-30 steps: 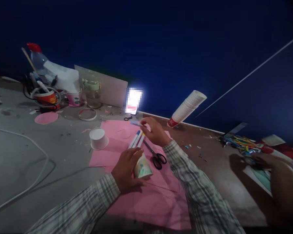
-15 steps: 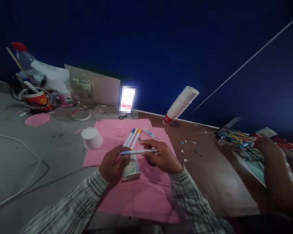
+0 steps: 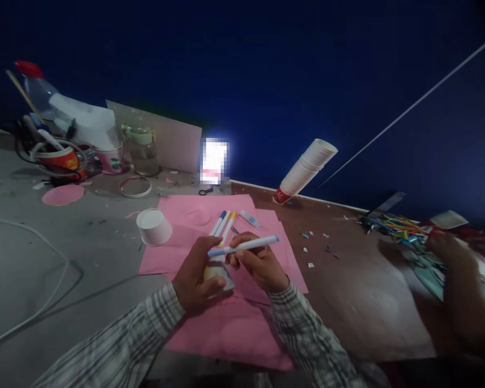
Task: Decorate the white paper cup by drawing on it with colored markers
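My right hand [image 3: 258, 261] pinches a white marker with light blue ends [image 3: 253, 244], which lies nearly level above the paper. My left hand [image 3: 196, 275] is around a paper cup with a green pattern [image 3: 216, 272], its thumb across the cup's side; the fingers partly hide the cup. Both rest over pink paper sheets [image 3: 230, 334]. Just beyond the hands lie several markers [image 3: 222, 223] with blue and yellow ends, and a small clear tube [image 3: 250, 219]. An upturned white cup [image 3: 154, 226] stands at the paper's left edge.
A leaning stack of paper cups [image 3: 305, 171] stands behind on the right. Colourful strands [image 3: 400, 229] and another person's hands [image 3: 452, 253] are at far right. A glass jar [image 3: 141, 153], a red pen cup [image 3: 60, 160] and a white cable [image 3: 60, 253] are on the left.
My left hand has let go of the marker and moved onto the patterned cup. My right hand has shifted left along the marker, which is now tilted up at its right end.
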A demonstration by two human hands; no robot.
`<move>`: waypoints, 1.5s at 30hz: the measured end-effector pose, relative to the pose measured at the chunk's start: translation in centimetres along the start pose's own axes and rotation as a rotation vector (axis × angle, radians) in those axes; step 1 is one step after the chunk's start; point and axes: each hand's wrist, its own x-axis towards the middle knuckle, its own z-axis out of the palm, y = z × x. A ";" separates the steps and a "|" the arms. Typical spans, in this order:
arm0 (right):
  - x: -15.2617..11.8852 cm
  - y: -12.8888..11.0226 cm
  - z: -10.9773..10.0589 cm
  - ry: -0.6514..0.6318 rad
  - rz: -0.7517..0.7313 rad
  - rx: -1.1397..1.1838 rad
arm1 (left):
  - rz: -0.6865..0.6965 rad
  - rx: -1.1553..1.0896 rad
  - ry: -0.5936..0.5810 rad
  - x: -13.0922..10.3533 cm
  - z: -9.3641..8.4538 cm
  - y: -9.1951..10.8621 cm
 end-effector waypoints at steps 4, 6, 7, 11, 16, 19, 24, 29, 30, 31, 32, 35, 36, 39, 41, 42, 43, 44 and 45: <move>-0.2 -0.3 -0.4 0.068 0.037 -0.058 | -0.095 -0.008 0.004 -0.2 -0.1 -0.2; -0.2 -0.1 -0.3 0.088 0.028 -0.095 | -0.132 0.023 -0.012 0.0 -0.3 0.0; -0.2 0.0 -0.2 0.104 0.018 -0.105 | -0.151 0.045 -0.024 0.1 -0.3 0.1; -0.1 0.8 0.4 0.120 0.027 -0.119 | -0.228 0.107 -0.040 0.5 -0.3 0.5; -0.1 1.1 1.4 0.147 0.010 -0.133 | -0.235 0.098 -0.046 0.8 0.1 0.8; -0.2 1.1 1.8 0.211 -0.035 -0.186 | -0.256 0.105 -0.084 0.9 0.1 0.7; -0.3 0.8 1.4 0.164 -0.077 -0.241 | -0.224 0.100 -0.107 1.1 -0.2 0.4; -0.3 0.3 1.3 0.123 -0.113 -0.259 | -0.186 0.059 -0.190 1.6 -0.7 0.4; -0.3 0.3 1.3 0.116 -0.109 -0.253 | -0.189 0.054 -0.190 1.7 -0.8 0.4; -0.3 0.4 1.3 0.110 -0.104 -0.243 | -0.193 0.057 -0.184 1.7 -0.7 0.3; -0.3 0.4 1.3 0.108 -0.098 -0.230 | -0.197 0.067 -0.177 1.7 -0.7 0.3; -0.3 0.7 1.2 0.130 -0.069 -0.176 | -0.197 0.099 -0.197 1.6 -0.5 0.1; -0.3 0.7 1.2 0.142 -0.057 -0.161 | -0.191 0.102 -0.205 1.6 -0.4 0.0; -0.3 0.6 1.0 0.147 -0.050 -0.155 | -0.178 0.097 -0.218 1.5 -0.5 -0.2; -0.2 0.5 0.9 0.127 -0.065 -0.173 | -0.184 0.085 -0.223 1.5 -0.6 -0.3; -0.2 0.5 0.8 0.117 -0.069 -0.180 | -0.194 0.065 -0.232 1.5 -0.7 -0.2; -0.1 0.6 0.8 0.109 -0.073 -0.181 | -0.206 0.040 -0.237 1.6 -0.7 -0.2; 0.0 0.7 0.6 0.102 -0.073 -0.179 | -0.220 0.010 -0.243 1.6 -0.8 -0.1; 0.1 0.8 0.5 0.096 -0.072 -0.174 | -0.233 -0.014 -0.249 1.7 -0.8 0.0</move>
